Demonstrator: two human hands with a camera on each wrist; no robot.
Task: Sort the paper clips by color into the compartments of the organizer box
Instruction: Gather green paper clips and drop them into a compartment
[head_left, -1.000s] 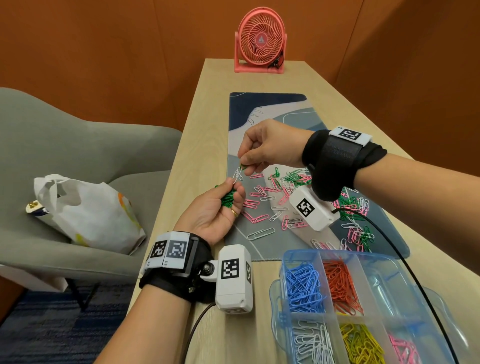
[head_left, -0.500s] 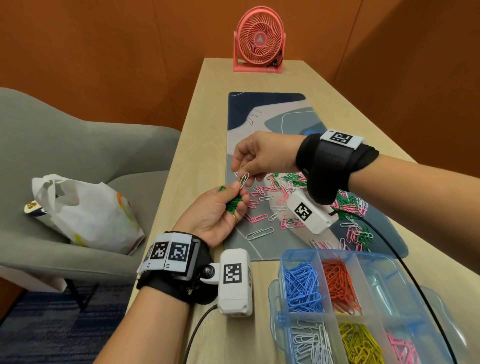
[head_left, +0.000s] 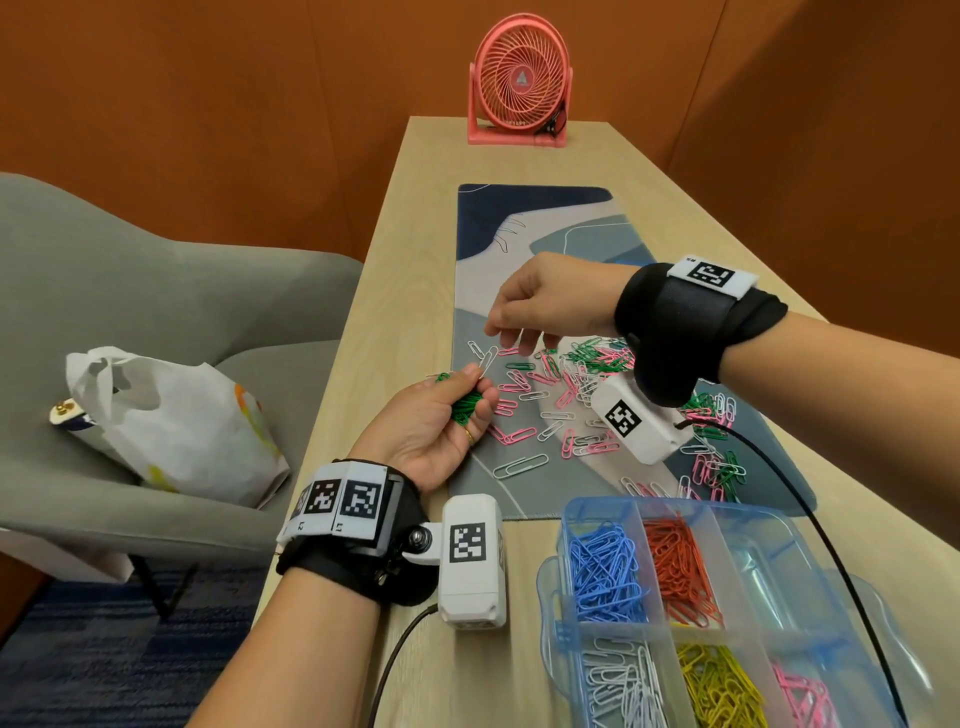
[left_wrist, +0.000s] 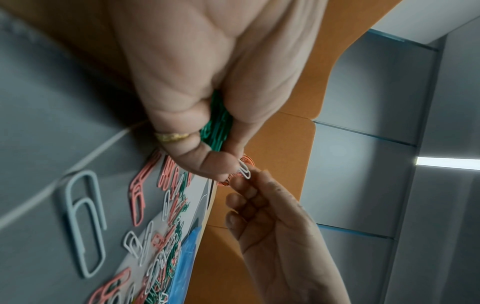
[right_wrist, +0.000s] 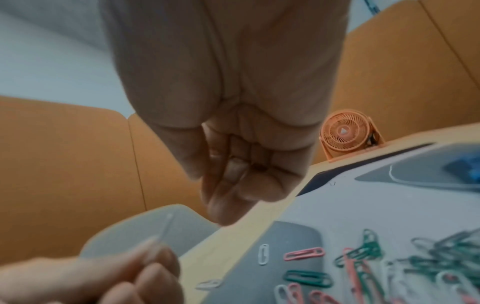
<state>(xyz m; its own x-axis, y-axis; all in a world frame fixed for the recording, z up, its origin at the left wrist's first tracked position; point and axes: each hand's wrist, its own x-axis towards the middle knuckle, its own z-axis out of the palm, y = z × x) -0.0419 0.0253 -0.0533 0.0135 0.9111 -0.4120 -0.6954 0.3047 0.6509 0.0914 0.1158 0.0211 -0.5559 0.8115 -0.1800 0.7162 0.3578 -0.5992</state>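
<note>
The left hand (head_left: 436, 421) grips a bunch of green clips (head_left: 465, 405) and pinches a white clip (head_left: 487, 361) at its fingertips (over the mat's (head_left: 519, 218) edge). The right hand (head_left: 550, 306) hovers just above, fingers loosely curled, holding nothing. The organizer box (head_left: 779, 525) sits near.

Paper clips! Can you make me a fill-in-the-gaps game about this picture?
1. The left hand grips a bunch of ____ clips.
2. Its fingertips also pinch one ____ clip.
3. In the organizer box, the blue clips lie right beside the ____ ones.
4. The fan at the table's far end is ____.

Missing words: green, white, red, pink.
</note>
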